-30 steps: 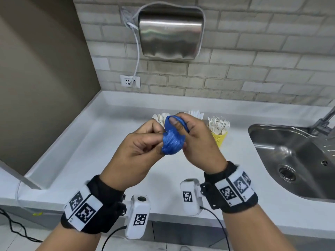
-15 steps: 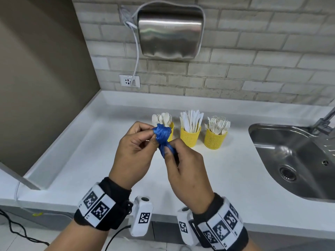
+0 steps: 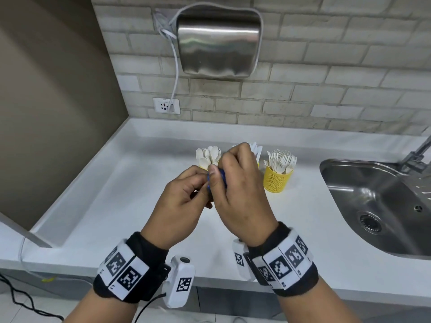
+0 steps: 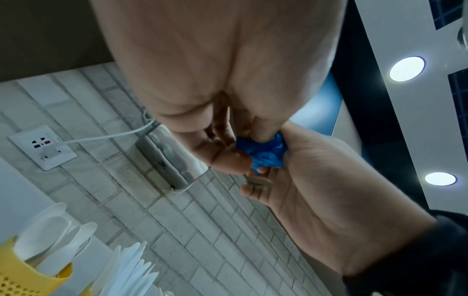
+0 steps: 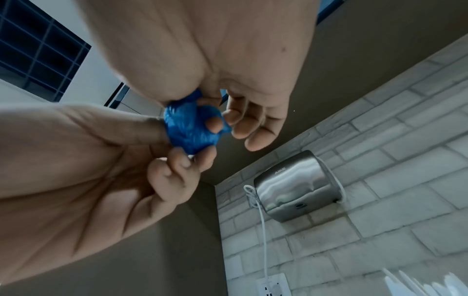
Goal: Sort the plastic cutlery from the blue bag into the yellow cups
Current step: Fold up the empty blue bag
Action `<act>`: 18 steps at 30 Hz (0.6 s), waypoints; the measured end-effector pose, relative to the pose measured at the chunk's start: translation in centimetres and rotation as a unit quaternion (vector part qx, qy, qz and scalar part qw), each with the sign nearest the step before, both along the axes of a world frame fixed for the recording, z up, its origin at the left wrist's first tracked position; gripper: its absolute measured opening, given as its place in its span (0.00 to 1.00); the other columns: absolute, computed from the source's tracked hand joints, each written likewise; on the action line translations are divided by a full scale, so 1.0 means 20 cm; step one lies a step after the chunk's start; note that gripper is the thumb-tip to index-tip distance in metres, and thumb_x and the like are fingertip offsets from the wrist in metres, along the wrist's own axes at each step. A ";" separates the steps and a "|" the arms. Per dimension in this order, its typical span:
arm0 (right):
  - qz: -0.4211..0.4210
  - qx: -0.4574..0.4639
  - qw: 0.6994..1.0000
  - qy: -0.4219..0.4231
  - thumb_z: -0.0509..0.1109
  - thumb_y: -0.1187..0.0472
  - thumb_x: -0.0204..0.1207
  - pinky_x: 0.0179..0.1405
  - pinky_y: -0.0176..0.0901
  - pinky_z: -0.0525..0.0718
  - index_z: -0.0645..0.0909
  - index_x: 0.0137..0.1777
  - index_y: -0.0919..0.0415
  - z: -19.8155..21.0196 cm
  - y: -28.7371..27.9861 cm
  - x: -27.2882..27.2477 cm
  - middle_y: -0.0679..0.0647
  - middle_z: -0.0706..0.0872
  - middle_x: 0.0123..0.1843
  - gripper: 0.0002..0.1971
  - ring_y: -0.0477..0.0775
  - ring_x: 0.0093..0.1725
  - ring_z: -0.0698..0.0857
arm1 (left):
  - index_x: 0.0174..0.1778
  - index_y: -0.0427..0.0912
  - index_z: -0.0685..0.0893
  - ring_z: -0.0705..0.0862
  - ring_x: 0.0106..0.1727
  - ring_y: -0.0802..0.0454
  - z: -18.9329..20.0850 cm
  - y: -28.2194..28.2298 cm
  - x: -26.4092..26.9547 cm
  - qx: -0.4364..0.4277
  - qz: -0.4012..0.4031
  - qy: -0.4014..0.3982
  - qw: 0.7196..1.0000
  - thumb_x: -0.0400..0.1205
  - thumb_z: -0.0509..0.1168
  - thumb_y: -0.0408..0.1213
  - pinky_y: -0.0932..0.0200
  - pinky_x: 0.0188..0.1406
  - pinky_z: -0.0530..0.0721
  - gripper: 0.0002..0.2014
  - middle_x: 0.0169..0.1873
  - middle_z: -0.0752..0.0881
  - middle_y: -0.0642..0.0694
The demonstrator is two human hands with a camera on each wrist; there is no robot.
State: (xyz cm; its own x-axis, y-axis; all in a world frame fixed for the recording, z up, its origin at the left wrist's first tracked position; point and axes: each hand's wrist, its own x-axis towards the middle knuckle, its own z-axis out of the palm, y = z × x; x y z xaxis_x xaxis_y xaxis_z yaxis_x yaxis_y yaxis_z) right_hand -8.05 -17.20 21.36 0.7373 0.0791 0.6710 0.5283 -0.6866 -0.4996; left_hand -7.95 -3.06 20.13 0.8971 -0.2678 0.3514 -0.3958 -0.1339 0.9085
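Scrunching the blue bag into a tight wad between both hands above the counter, apparently since cutlery already fills the yellow cups, left hand pinching it with thumb and curled fingers, right hand curled round it from above.

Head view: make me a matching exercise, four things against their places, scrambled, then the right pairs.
Things:
1. blue bag
2. cup of forks
3. hand dryer
4. sink

Places:
A. on the brick wall
B. right end of the cup row
C. set into the counter, far right
D. crumpled between the left hand and right hand

Pairs: 1-D, 2-B, 3-A, 4-C
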 end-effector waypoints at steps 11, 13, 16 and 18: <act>0.055 0.067 0.986 0.141 0.62 0.59 0.89 0.36 0.34 0.67 0.64 0.35 0.48 -0.06 0.04 0.06 0.43 0.71 0.33 0.19 0.45 0.36 0.73 | 0.56 0.52 0.88 0.81 0.56 0.55 -0.02 0.09 0.00 0.099 -0.069 0.032 0.992 0.93 0.57 0.35 0.59 0.60 0.79 0.14 0.52 0.79 0.55; 0.059 0.071 0.980 0.174 0.63 0.60 0.88 0.33 0.39 0.68 0.66 0.33 0.52 -0.09 0.04 0.05 0.45 0.72 0.29 0.20 0.48 0.32 0.72 | 0.49 0.50 0.90 0.79 0.61 0.55 -0.03 0.11 0.01 0.150 -0.047 0.040 0.987 0.91 0.61 0.36 0.62 0.61 0.78 0.13 0.55 0.77 0.53; 0.073 0.087 0.969 0.218 0.63 0.59 0.87 0.32 0.49 0.72 0.74 0.35 0.64 -0.13 0.04 0.04 0.53 0.76 0.28 0.18 0.53 0.31 0.74 | 0.36 0.61 0.88 0.80 0.61 0.54 -0.03 0.12 0.02 0.185 -0.037 0.025 0.982 0.84 0.67 0.46 0.70 0.52 0.77 0.12 0.55 0.78 0.53; 0.076 0.094 0.966 0.228 0.64 0.59 0.86 0.33 0.50 0.73 0.74 0.33 0.66 -0.14 0.05 0.03 0.55 0.76 0.28 0.18 0.56 0.32 0.75 | 0.38 0.66 0.89 0.82 0.61 0.53 -0.03 0.13 0.01 0.196 -0.049 0.015 0.979 0.82 0.70 0.42 0.72 0.53 0.78 0.12 0.53 0.80 0.53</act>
State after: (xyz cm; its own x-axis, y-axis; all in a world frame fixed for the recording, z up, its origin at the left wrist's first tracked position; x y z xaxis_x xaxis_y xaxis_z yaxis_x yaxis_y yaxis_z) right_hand -7.46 -16.28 18.47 0.9488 0.1183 0.2929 0.3122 -0.4926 -0.8123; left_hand -7.69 -0.55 19.48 0.8682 -0.4627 0.1790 -0.3989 -0.4363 0.8066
